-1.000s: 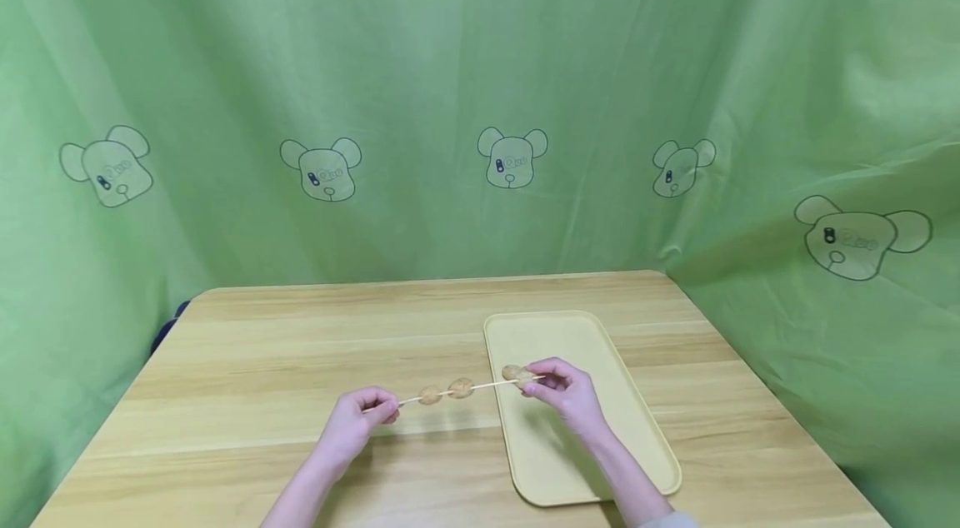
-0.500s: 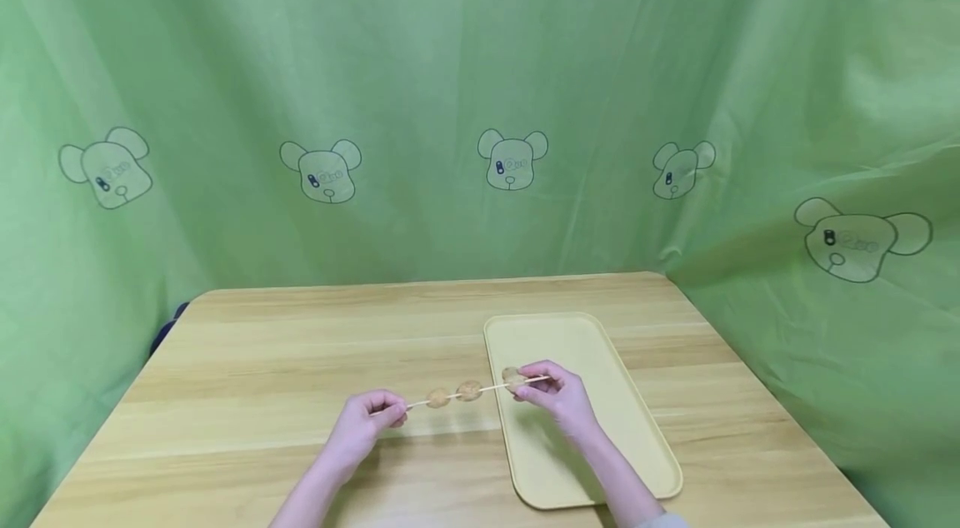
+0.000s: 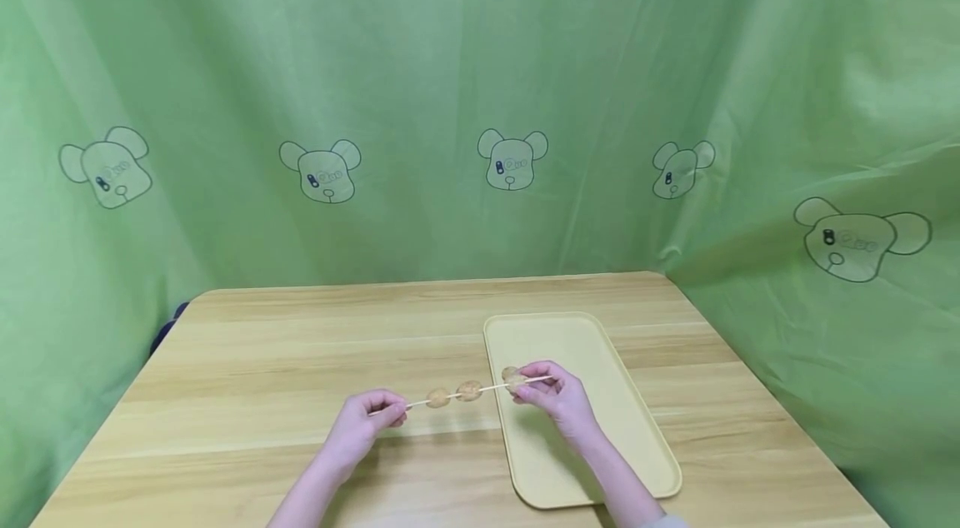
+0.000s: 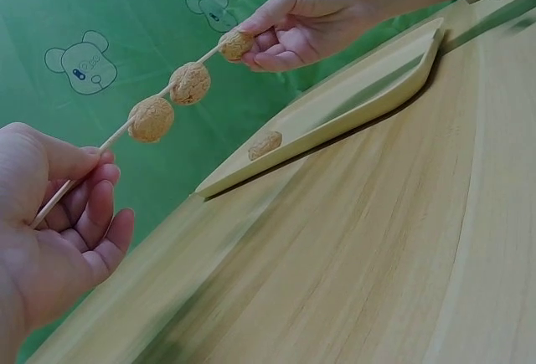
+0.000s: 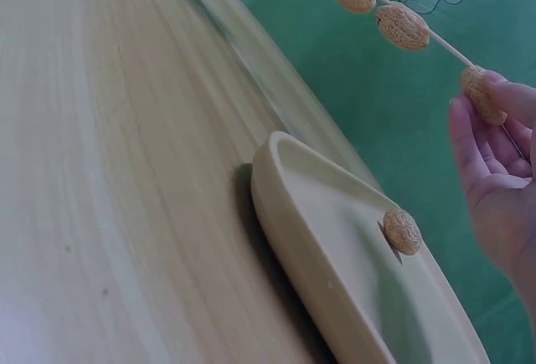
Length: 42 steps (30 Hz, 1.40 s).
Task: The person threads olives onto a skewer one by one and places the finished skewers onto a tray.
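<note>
Skewer (image 3: 480, 389): three balls threaded. Left hand (image 3: 365, 421) pinches its bare end; right hand (image 3: 553, 397) pinches end ball (image 3: 513, 379). Fourth ball (image 5: 403, 231) lies on tray (image 3: 600, 361).

tray (image 3: 637, 420): pale yellow | curtain (image 3: 420, 78): green, bear print | balls (image 3: 453, 394): tan

skewer (image 3: 487, 387): thin pale wooden stick, held level above the table, slightly tilted, pinched at both ends by the hands.
two balls (image 3: 453, 394): round, tan, rough-crusted, threaded side by side mid-stick, close together without clearly touching, nearer the left end.
third ball (image 4: 236, 44): same tan crust, on the stick near its right end, pinched between fingertips, set apart from the pair.
loose ball (image 5: 403, 231): same kind, off the stick, lying alone on the floor of the yellow tray (image 5: 335, 272), near its wall.
</note>
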Available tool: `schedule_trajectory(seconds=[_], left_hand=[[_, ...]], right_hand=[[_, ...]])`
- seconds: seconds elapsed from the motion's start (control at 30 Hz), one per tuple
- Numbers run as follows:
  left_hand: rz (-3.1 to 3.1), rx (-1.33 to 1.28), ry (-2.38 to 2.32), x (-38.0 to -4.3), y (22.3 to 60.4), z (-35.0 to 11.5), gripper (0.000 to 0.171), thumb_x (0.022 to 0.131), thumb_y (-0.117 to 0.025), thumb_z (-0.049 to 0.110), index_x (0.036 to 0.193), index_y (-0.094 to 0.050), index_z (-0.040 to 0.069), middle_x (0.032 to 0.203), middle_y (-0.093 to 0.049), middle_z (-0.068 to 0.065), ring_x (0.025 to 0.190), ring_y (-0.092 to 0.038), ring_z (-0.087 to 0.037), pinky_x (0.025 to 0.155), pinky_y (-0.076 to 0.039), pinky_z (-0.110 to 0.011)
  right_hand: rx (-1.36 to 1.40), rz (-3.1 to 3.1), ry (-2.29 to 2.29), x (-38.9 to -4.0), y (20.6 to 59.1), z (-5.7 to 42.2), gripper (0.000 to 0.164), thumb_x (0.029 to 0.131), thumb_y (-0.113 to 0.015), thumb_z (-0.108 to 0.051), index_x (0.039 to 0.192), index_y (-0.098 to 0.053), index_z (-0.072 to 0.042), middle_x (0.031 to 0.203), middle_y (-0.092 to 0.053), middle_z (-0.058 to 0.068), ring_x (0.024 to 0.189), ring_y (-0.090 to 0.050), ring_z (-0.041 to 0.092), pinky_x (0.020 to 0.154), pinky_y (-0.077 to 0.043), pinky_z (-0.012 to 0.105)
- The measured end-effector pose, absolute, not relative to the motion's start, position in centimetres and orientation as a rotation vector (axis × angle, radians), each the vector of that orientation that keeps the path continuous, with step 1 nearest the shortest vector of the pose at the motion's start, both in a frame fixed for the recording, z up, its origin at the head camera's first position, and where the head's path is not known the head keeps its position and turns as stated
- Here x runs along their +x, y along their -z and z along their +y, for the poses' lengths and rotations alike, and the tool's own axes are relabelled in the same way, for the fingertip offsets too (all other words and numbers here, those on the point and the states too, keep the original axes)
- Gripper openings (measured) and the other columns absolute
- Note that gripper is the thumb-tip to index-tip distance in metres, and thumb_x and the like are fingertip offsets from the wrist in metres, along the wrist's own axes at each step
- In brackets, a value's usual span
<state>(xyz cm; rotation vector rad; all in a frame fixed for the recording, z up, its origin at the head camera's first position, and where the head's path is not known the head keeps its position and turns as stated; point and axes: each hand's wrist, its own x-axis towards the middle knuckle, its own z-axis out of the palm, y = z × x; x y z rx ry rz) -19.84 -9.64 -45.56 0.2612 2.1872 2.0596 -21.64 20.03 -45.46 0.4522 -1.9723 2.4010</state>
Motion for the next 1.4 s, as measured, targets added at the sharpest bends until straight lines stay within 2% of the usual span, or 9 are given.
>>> schedule_trajectory(seconds=[0.13,0.33,0.6,0.8,1.4], left_hand=[[2.179,0.251,-2.07,-19.8,45.5,-9.6,0.025,0.086,-0.061,0.005,0.095,-0.058,-0.018,0.077,-0.061,-0.007,0.075,-0.057,-0.015,0.075,-0.051,-0.028],[2.173,0.237,-2.081,-19.8,45.4,-9.4,0.024,0.085,-0.061,0.005,0.095,-0.058,-0.017,0.077,-0.061,-0.007,0.075,-0.057,-0.015,0.076,-0.05,-0.028],[2.182,0.253,-2.089,-19.8,45.1,-9.2,0.022,0.085,-0.059,0.001,0.095,-0.058,-0.018,0.076,-0.06,-0.006,0.074,-0.057,-0.014,0.074,-0.05,-0.026],[2.173,0.252,-2.108,-19.8,45.0,-8.9,0.019,0.085,-0.059,0.001,0.093,-0.059,-0.016,0.077,-0.061,-0.007,0.074,-0.057,-0.014,0.074,-0.05,-0.026],[2.148,0.258,-2.121,-19.8,45.3,-8.5,0.021,0.086,-0.058,0.0,0.094,-0.057,-0.019,0.076,-0.06,-0.006,0.073,-0.057,-0.013,0.074,-0.051,-0.026]], right_hand=[[0.507,-1.886,-2.477,-21.6,45.6,20.0,0.034,0.08,-0.059,0.013,0.106,-0.041,0.025,0.093,-0.065,0.005,0.079,-0.065,0.013,0.074,-0.054,0.027],[0.535,-1.791,-2.555,-21.6,45.7,19.8,0.022,0.081,-0.056,0.014,0.102,-0.054,0.009,0.095,-0.066,0.008,0.08,-0.065,0.015,0.076,-0.053,0.027],[0.5,-1.748,-2.574,-21.5,45.6,19.7,0.023,0.08,-0.054,0.016,0.101,-0.057,0.006,0.095,-0.065,0.009,0.082,-0.064,0.016,0.078,-0.052,0.027],[0.436,-1.726,-2.575,-21.2,45.4,19.5,0.027,0.078,-0.056,0.016,0.096,-0.061,-0.004,0.095,-0.065,0.01,0.081,-0.064,0.016,0.077,-0.053,0.027],[0.467,-1.713,-2.629,-21.2,45.5,18.8,0.026,0.079,-0.055,0.016,0.095,-0.061,-0.003,0.096,-0.065,0.007,0.083,-0.064,0.015,0.078,-0.053,0.027]])
